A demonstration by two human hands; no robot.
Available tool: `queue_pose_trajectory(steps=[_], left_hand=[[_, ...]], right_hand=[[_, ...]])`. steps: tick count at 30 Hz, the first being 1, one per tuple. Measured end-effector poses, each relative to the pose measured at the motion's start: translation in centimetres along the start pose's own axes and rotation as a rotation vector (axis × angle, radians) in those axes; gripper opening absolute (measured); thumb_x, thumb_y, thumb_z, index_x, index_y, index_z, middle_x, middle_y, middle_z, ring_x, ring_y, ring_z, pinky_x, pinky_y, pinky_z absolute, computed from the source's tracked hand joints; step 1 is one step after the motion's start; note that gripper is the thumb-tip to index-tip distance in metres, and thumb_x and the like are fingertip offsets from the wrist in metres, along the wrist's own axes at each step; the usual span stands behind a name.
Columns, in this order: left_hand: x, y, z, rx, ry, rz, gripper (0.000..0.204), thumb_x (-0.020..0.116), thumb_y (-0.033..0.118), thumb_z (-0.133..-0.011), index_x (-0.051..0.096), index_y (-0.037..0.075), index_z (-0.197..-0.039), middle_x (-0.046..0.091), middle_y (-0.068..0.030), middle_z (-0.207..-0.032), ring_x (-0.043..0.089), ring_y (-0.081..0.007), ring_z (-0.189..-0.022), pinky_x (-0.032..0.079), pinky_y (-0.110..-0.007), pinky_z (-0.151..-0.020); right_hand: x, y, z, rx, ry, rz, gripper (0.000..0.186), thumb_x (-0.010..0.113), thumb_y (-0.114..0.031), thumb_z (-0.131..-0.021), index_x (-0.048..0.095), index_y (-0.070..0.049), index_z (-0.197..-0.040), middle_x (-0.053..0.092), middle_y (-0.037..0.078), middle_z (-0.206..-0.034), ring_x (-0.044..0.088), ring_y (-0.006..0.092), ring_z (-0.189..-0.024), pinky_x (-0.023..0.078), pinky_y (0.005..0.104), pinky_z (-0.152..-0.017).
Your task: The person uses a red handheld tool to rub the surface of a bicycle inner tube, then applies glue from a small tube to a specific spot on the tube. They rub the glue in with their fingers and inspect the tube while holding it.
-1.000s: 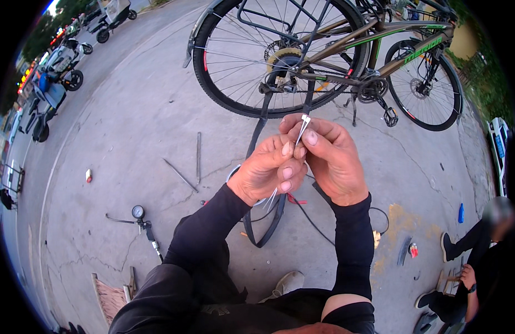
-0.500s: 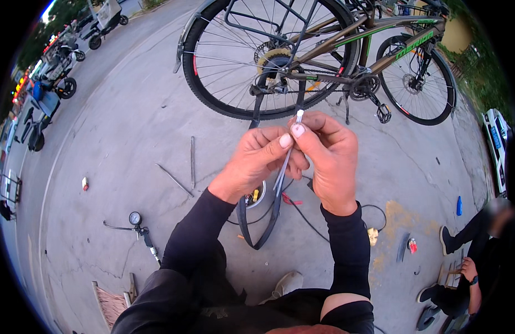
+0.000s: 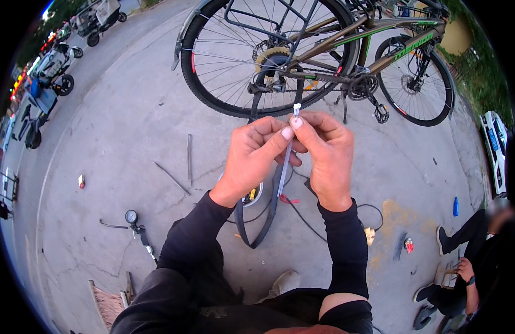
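Pinched between my two hands are white zip ties (image 3: 285,167), seemingly a pair, with their small square heads at the top and their tails hanging down. My left hand (image 3: 251,158) closes thumb and fingertips on them from the left. On the other side, my right hand (image 3: 327,158) grips just below the heads. Behind and under the hands a black inner tube (image 3: 256,240) dangles in a loop from the rear hub area of a bicycle (image 3: 374,65). The bicycle's rear wheel (image 3: 186,61) stands just beyond my fingertips.
A pressure-gauge inflator (image 3: 131,217) and two metal rods (image 3: 189,161) lie on the ground to the left. A bowl of small parts (image 3: 260,195) sits below my hands, beside a black hose (image 3: 305,220). A seated person (image 3: 463,273) is at the right. Parked scooters (image 3: 43,103) stand far left.
The zip-tie heads stick up slightly higher above my fingers, and the tails now hang straighter and closer together. Both hands keep their pinch.
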State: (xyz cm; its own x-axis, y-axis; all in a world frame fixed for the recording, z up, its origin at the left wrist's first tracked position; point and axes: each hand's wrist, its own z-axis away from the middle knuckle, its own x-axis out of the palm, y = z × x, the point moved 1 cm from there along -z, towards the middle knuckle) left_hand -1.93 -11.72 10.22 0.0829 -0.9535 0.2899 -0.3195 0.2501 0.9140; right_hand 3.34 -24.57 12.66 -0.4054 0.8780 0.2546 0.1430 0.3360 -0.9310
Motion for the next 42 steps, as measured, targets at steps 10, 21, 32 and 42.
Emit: queue_pose_trajectory(steps=[10, 21, 32, 42], left_hand=[[-0.3, -0.4, 0.0, -0.015, 0.053, 0.062, 0.025, 0.058, 0.021, -0.101, 0.065, -0.003, -0.098, 0.073, -0.0138, -0.086, 0.071, -0.018, -0.069, 0.052, -0.023, -0.059], [-0.2, -0.2, 0.1, 0.025, 0.058, -0.026, 0.022, 0.06, 0.019, -0.1, 0.065, -0.003, -0.096, 0.073, -0.0137, -0.082, 0.071, -0.0165, -0.069, 0.052, -0.023, -0.058], [-0.4, 0.3, 0.0, 0.05, 0.063, -0.08, 0.016, 0.059, 0.01, -0.098, 0.065, -0.004, -0.095, 0.073, -0.0121, -0.079, 0.07, -0.015, -0.069, 0.051, -0.023, -0.059], [-1.0, 0.4, 0.0, 0.063, 0.028, -0.074, 0.014, 0.059, 0.006, -0.096, 0.064, -0.007, -0.096, 0.072, -0.0112, -0.079, 0.067, -0.0119, -0.07, 0.053, -0.024, -0.062]], right_hand=[[0.2, 0.6, 0.0, -0.03, 0.016, 0.051, 0.016, 0.07, -0.009, -0.091, 0.072, 0.005, -0.099, 0.073, 0.009, -0.091, 0.066, 0.011, -0.077, 0.052, 0.0221, -0.066], [-0.2, 0.5, -0.1, 0.043, -0.022, 0.041, 0.016, 0.07, -0.01, -0.092, 0.071, 0.005, -0.097, 0.071, 0.006, -0.085, 0.064, 0.0072, -0.072, 0.05, 0.0203, -0.062], [0.1, 0.2, -0.2, 0.081, -0.052, 0.021, 0.014, 0.069, -0.01, -0.092, 0.071, 0.003, -0.095, 0.07, 0.006, -0.082, 0.064, 0.0097, -0.068, 0.05, 0.0223, -0.058], [-0.2, 1.0, -0.3, 0.103, -0.081, -0.026, 0.015, 0.068, -0.012, -0.092, 0.072, 0.002, -0.096, 0.07, 0.007, -0.083, 0.063, 0.0121, -0.066, 0.051, 0.0258, -0.054]])
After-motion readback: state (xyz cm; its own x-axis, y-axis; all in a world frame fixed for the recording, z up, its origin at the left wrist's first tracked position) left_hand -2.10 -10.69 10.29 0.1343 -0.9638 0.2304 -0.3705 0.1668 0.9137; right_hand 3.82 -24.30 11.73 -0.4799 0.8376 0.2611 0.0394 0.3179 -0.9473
